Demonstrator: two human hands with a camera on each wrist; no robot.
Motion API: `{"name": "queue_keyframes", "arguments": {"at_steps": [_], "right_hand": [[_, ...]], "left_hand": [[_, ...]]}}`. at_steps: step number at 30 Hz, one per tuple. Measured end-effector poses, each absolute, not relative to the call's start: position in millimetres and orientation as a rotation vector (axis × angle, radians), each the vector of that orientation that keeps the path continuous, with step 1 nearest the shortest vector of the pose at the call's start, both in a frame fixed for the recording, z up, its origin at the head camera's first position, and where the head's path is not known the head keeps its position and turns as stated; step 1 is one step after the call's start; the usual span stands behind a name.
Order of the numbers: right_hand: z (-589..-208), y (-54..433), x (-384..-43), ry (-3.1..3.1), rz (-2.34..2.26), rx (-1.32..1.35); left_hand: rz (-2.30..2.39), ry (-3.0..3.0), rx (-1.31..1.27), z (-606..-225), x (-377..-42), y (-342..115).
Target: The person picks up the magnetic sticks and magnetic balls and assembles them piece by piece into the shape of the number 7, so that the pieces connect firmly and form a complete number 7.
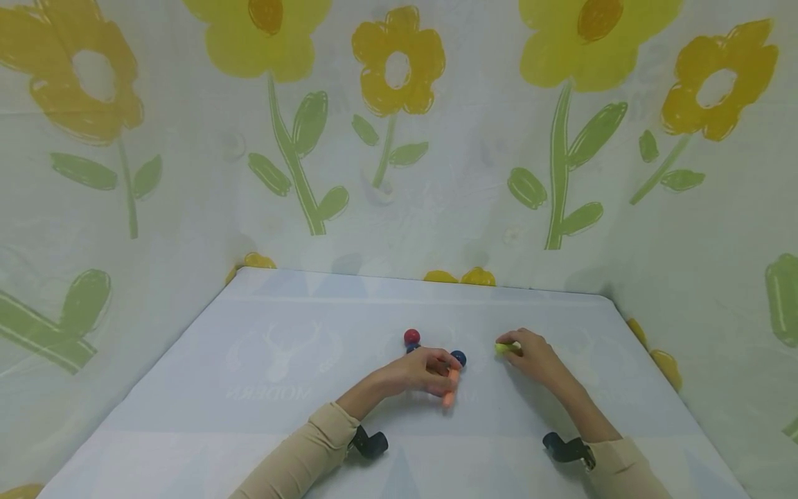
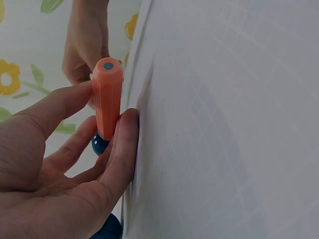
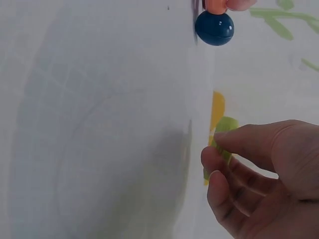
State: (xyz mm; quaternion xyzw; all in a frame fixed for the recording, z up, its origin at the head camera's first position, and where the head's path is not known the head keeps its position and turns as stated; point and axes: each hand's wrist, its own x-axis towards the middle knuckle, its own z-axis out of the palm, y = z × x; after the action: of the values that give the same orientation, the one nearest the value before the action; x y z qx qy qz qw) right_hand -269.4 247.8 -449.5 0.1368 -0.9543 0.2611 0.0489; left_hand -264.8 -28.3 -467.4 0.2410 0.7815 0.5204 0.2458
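My left hand (image 1: 420, 371) pinches a ribbed orange stick (image 2: 106, 102) between thumb and fingers; a small grey disc shows in its near end. At the stick's far end sits a dark blue ball (image 3: 215, 28), apparently touching it. Just behind the left hand are a red ball (image 1: 411, 337) and a second blue ball (image 1: 411, 347), partly hidden by that hand. To the right, my right hand (image 1: 530, 353) holds a yellow-green stick (image 3: 227, 127) between thumb and fingertips, with a gap between it and the orange stick. Its lower part is covered by the fingers.
A white table (image 1: 280, 416) with faint printed patterns lies under both hands. Around its back and sides hangs a pale curtain (image 1: 449, 208) with yellow flowers. Dark camera mounts (image 1: 373, 445) are strapped at both wrists.
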Motion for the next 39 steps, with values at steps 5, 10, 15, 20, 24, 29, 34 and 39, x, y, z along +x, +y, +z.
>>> {"name": "queue_keyframes", "arguments": {"at_steps": [5, 10, 15, 20, 24, 29, 34, 39], "right_hand": [[-447, 245, -268, -2.910, 0.792, 0.436], [-445, 242, -266, -2.914, 0.799, 0.455], [-442, 238, -264, -2.904, 0.802, 0.501], [-440, 233, -261, -2.901, 0.795, 0.528], [-439, 229, -259, -2.907, 0.801, 0.532], [-437, 227, -258, -2.905, 0.819, 0.548], [-435, 226, -257, -2.912, 0.812, 0.566], [-433, 225, -257, -2.924, 0.824, 0.580]], "left_hand": [[1.422, 2.133, 0.648, -468, -265, -28], [1.429, 2.124, 0.651, -468, -264, -28], [1.427, 2.123, 0.656, -467, -264, -29], [1.423, 2.120, 0.672, -466, -264, -29], [1.426, 2.114, 0.684, -467, -264, -30], [1.428, 2.117, 0.684, -467, -263, -29], [1.428, 2.123, 0.677, -467, -263, -29], [1.429, 2.119, 0.671, -467, -264, -29]]}}
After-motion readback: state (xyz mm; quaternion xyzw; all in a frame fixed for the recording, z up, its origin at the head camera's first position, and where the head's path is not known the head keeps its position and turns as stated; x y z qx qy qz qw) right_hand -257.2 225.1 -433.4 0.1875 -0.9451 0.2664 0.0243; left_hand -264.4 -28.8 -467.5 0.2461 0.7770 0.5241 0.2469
